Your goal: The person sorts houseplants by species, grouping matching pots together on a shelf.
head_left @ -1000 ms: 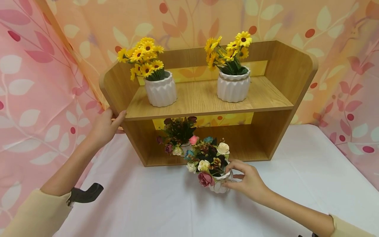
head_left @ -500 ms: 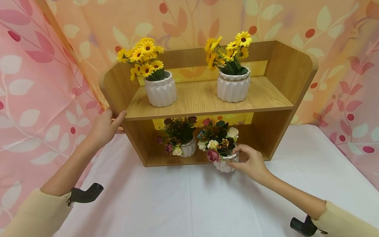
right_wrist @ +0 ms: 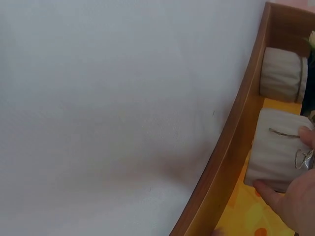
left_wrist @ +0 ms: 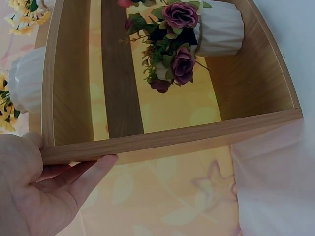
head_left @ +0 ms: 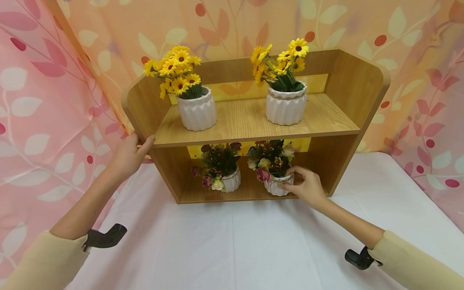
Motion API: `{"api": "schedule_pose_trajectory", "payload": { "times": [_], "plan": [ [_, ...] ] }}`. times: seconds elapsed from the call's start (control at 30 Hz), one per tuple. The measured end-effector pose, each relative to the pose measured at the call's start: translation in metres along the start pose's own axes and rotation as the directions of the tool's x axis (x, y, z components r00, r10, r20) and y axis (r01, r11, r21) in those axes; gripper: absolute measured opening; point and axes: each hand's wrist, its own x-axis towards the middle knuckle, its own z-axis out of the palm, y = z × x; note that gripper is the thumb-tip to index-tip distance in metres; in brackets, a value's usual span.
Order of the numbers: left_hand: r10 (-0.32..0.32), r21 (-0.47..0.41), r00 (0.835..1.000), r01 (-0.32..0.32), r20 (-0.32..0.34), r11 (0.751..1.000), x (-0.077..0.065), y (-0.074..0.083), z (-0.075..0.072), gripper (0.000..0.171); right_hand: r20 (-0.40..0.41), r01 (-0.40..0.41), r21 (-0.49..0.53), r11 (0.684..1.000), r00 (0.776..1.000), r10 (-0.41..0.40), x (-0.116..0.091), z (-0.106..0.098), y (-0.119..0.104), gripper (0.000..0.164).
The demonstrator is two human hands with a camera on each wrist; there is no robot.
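My right hand (head_left: 308,188) holds a white fluted flowerpot (head_left: 272,187) of mixed artificial roses by its rim, thumb in front. The pot is over the front of the lower board of a two-tier wooden shelf (head_left: 239,121), right of centre. In the right wrist view, twine shows on this pot (right_wrist: 275,157), and a finger lies against its base. My left hand (head_left: 128,157) grips the shelf's left side panel at the middle board. The left wrist view shows its fingers (left_wrist: 96,179) along the panel's outside. Another rose pot (head_left: 231,182) stands on the lower board, left of the held one.
Two white pots of yellow daisies, a left pot (head_left: 197,110) and a right pot (head_left: 285,106), stand on the upper board. A white cloth (head_left: 203,249) covers the table before the shelf. Patterned curtains (head_left: 224,24) hang behind and beside it.
My right hand has carried the rose pot from in front of the shelf back and slightly right, into the lower tier. The left hand has kept its grip on the panel.
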Motion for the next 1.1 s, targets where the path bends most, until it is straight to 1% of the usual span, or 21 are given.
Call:
{"api": "schedule_pose_trajectory", "payload": {
  "times": [0.1, 0.23, 0.47, 0.77, 0.97, 1.1],
  "plan": [
    [-0.01, -0.012, 1.0, 0.01, 0.02, 1.0, 0.0, 0.0, -0.001, 0.068, 0.005, -0.026, 0.013, 1.0, 1.0, 0.026, 0.005, 0.0, 0.004, 0.035],
    [-0.024, -0.03, 0.999, 0.025, 0.045, 0.999, 0.001, 0.001, -0.001, 0.072, 0.002, -0.05, -0.005, 0.999, 0.999, 0.05, 0.009, -0.002, 0.012, 0.035],
    [-0.018, -0.022, 1.0, 0.019, 0.021, 1.0, 0.0, 0.002, -0.001, 0.068, -0.026, -0.04, -0.034, 0.999, 0.999, 0.039, 0.014, -0.006, 0.022, 0.032],
    [-0.031, -0.025, 0.999, 0.032, 0.035, 0.999, -0.001, 0.002, -0.001, 0.07, -0.018, -0.093, -0.05, 0.994, 0.996, 0.093, 0.014, -0.009, 0.032, 0.033],
    [-0.028, -0.031, 0.999, 0.029, 0.034, 0.999, 0.0, -0.001, 0.0, 0.07, -0.022, -0.124, -0.015, 0.992, 0.992, 0.124, 0.01, -0.007, 0.035, 0.034],
    [-0.019, -0.033, 1.0, 0.02, 0.022, 0.999, 0.001, -0.001, 0.0, 0.069, -0.019, -0.129, 0.006, 0.992, 0.991, 0.129, 0.009, -0.008, 0.036, 0.036]
  ]
}}
